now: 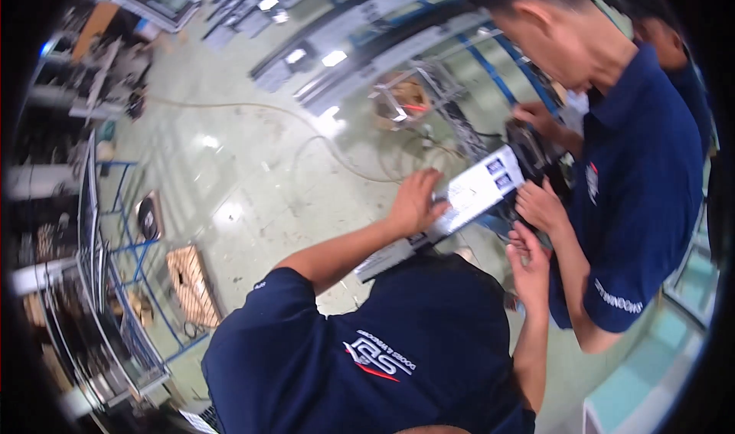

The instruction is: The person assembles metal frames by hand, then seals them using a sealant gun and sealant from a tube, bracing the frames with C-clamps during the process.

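Note:
A long white-silver profile bar (467, 197) with dark printed labels runs slantwise in front of my chest. My left hand (417, 200) grips its far-left edge, thumb on top of the bar. To the right of the bar, my right hand (528, 254) is raised with its fingers loosely bent and apart, and nothing shows in it. A co-worker (635, 151) on the right holds a dark tool (528, 149) at the bar's far end; their lower hand (542, 204) is just above my right hand. The tool's exact kind is blurred.
Long wrapped profiles (360, 28) lie on blue supports at the back. A small metal frame (413, 97) and a hose (276, 106) are on the floor. Blue racks (126, 227) and a cardboard piece (191, 285) stand left. Another person (662, 36) is behind the co-worker.

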Demonstrator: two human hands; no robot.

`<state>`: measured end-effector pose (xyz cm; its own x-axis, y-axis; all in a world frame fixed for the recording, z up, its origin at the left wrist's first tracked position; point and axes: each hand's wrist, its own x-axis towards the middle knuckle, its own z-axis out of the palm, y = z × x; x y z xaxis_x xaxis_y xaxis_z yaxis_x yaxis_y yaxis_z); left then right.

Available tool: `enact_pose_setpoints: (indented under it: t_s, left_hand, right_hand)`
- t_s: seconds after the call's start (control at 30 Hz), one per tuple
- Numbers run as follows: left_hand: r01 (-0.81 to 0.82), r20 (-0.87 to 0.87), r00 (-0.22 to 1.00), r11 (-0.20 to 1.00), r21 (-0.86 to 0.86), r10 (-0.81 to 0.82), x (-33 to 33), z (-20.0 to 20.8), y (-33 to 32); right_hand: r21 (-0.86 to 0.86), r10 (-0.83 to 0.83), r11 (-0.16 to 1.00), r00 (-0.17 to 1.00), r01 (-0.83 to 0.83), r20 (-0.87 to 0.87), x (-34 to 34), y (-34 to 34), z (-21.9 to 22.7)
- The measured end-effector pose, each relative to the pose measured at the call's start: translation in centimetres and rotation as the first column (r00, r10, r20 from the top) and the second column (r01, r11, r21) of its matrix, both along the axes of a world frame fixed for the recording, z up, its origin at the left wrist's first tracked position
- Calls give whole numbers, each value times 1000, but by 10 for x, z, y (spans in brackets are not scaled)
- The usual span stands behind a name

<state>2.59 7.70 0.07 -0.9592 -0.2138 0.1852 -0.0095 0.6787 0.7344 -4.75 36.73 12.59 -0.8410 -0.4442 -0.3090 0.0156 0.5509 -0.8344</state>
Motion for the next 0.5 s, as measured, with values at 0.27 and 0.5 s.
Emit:
enact_pose_setpoints:
  t_s: [0.27,0.5]
  left_hand:
    - [42,306,952,978,-204,23,89,36,25]
    - [43,205,978,995,-87,-24,81,21,11]
  right_hand:
    - [315,333,933,756,-176,-564,-84,-75,-27]
    - [457,328,889,731,-24,-599,-119,-99,-52]
